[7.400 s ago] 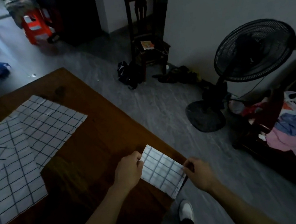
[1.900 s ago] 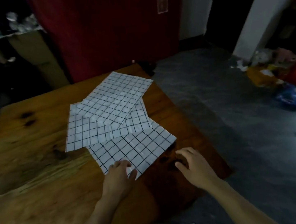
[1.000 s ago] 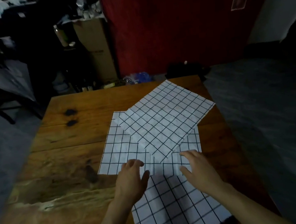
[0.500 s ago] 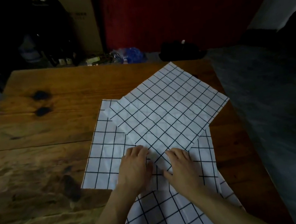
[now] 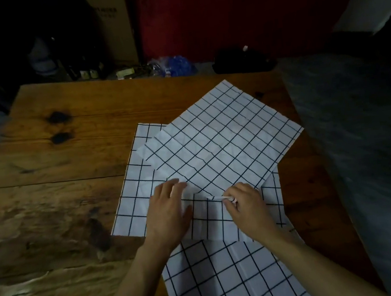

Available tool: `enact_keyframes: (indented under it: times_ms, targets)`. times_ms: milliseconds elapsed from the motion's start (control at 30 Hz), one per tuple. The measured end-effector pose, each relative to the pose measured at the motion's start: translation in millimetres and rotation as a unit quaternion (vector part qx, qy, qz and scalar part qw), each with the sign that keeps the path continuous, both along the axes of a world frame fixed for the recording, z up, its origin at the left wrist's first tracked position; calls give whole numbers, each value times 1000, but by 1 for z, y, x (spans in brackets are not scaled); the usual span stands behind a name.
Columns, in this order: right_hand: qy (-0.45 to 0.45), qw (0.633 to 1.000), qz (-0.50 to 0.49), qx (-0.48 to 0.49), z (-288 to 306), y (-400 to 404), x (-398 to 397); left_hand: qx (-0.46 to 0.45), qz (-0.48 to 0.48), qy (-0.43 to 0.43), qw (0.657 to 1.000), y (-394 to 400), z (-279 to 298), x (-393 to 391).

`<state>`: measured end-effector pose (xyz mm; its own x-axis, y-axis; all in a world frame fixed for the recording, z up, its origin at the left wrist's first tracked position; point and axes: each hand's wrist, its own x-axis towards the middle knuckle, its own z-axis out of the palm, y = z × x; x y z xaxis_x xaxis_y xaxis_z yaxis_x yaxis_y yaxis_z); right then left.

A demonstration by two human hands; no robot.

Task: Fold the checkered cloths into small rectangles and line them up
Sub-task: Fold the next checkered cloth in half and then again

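Both forearms bare, no sleeves/rings on left hand, right hand.

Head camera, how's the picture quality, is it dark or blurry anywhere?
Head view: dim overall, background nearly black; checkered cloths stand out brightest and fairly sharp; left edge smeared with blur; wooden table shows faint sheen near the front; wide-angle lens bends the table edges.

the room is dim. a brown wooden plank worktop with two dark knots fills the near ground. behind it stands a deep red wall, with a tall tan cardboard box to its left and small dark bottles at the box's foot. a crumpled blue plastic bag and a flat black bag lie on the floor beyond the far edge. grey mottled floor stretches along the right, beneath a pale grey wall.
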<state>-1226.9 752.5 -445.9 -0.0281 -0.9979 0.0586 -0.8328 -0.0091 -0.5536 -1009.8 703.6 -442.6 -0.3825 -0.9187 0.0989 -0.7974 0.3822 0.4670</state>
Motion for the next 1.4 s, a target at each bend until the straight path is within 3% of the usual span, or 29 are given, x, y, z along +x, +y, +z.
enact_keyframes:
  times_ms: [167, 400, 700, 800, 900, 1033, 1300, 1400]
  targets:
    - [-28, 998, 56, 5, 36, 30, -21, -29, 2, -50, 998, 9, 23, -8]
    - [-73, 996, 44, 7, 71, 100, -49, -66, -10, -30, 997, 44, 40, -20]
    - [-56, 998, -21, 32, 92, 194, -104, -61, -57, -67, 994, 141, 83, -50]
    - [7, 997, 7, 78, 97, 224, -106, -55, -53, -63, 995, 179, 92, -64]
    - [70, 997, -16, 30, 91, 249, -96, -60, -59, -63, 995, 216, 99, -77]
    - [54, 995, -80, -39, 86, 277, -98, -78, -65, -73, 992, 263, 111, -81]
    - [-7, 999, -4, -38, 77, 338, -116, -19, -4, -151, 988, 342, 101, -48]
    - [9, 1000, 5, -22, 77, 355, -112, 5, 12, -163, 986, 360, 98, -30]
